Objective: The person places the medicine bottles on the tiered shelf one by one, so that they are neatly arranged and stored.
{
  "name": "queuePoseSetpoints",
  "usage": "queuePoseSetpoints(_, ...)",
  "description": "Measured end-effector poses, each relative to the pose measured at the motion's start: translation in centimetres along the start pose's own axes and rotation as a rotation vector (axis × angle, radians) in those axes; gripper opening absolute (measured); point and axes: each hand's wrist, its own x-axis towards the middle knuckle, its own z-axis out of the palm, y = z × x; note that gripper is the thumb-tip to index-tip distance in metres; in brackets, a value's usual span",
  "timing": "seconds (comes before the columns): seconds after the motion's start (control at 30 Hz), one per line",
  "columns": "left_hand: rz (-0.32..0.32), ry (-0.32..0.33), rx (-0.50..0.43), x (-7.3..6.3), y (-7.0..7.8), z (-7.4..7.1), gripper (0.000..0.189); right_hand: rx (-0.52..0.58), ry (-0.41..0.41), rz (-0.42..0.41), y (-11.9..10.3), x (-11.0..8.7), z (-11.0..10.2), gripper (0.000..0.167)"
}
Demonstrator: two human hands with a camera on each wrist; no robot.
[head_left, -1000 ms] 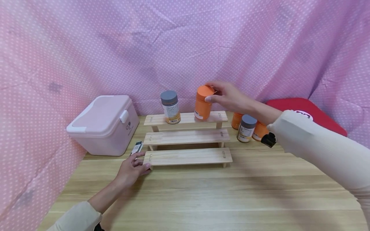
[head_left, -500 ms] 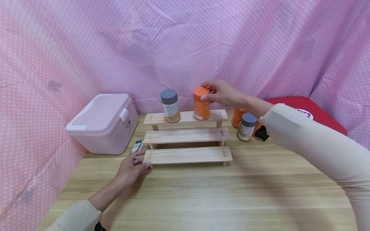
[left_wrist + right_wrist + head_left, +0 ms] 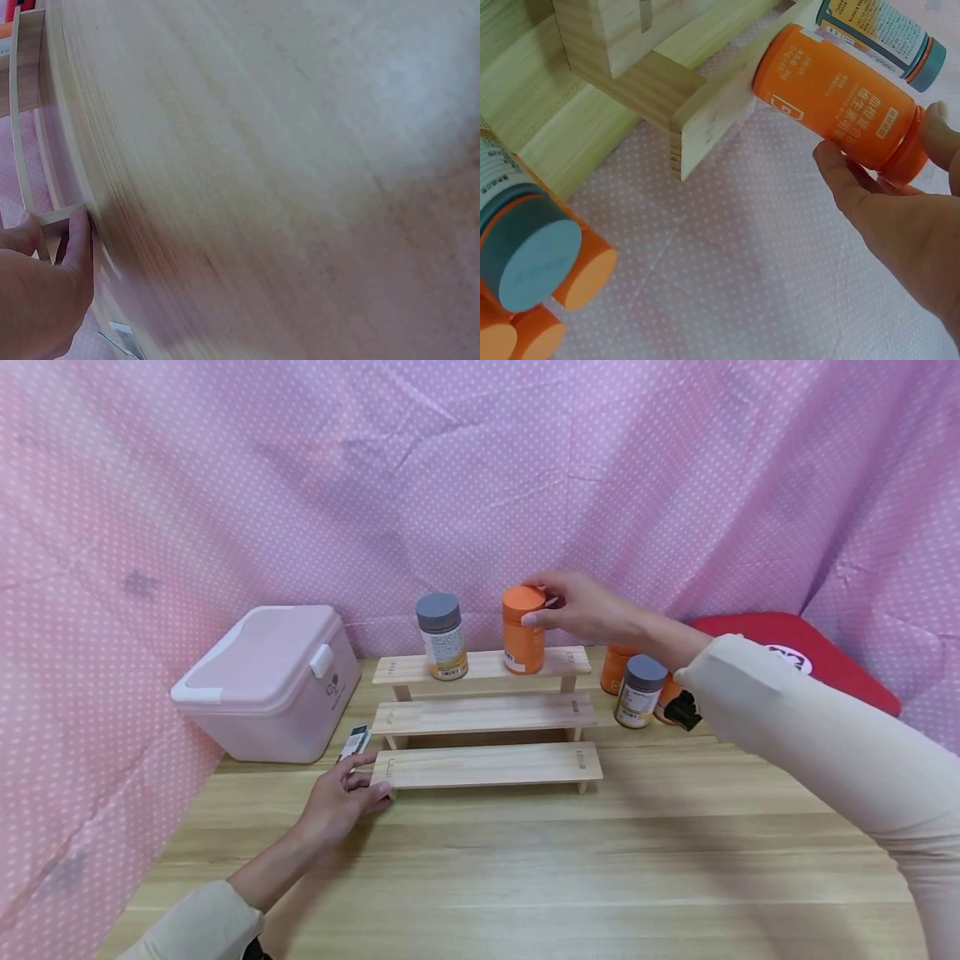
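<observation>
Orange bottle (image 3: 523, 642) — upright on the top shelf (image 3: 483, 663) of the wooden rack (image 3: 483, 715), nearer its right edge | right hand (image 3: 583, 607) grips it around the upper end | left hand (image 3: 337, 797) pinches the lowest shelf (image 3: 487, 766) at its front left corner | grey-lidded bottle (image 3: 444, 643) — top shelf, nearer the left edge

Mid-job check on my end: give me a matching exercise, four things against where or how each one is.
1. right hand
2. left hand
3. pink box
4. red object

A. partly hidden by the right sleeve
B. gripping the wooden rack's bottom step
C. holding an orange bottle
D. lid closed, left of the rack

Pairs: 1-C, 2-B, 3-D, 4-A
</observation>
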Motion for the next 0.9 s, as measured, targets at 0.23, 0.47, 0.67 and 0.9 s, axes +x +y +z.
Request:
queuePoseSetpoints(0.23, -0.016, 0.005, -0.027, -0.1, 0.0, 0.0, 0.059, -0.003, 0.011, 0.039, -0.3, -1.6, -1.6, 0.065)
queuePoseSetpoints(0.47, -0.012, 0.001, -0.028, -0.1, -0.1, 0.0, 0.059, -0.065, 0.036, 0.04, 0.5, -5.1, -3.2, 0.065)
queuePoseSetpoints(0.67, -0.015, 0.005, -0.026, -0.2, 0.0, 0.1, 0.059, -0.094, 0.087, 0.056, 2.4, -8.0, -3.6, 0.063)
queuePoseSetpoints(0.9, -0.003, 0.004, -0.029, -0.1, 0.1, 0.2, 0.059, -0.146, 0.159, 0.11, 4.4, -11.4, -3.3, 0.066)
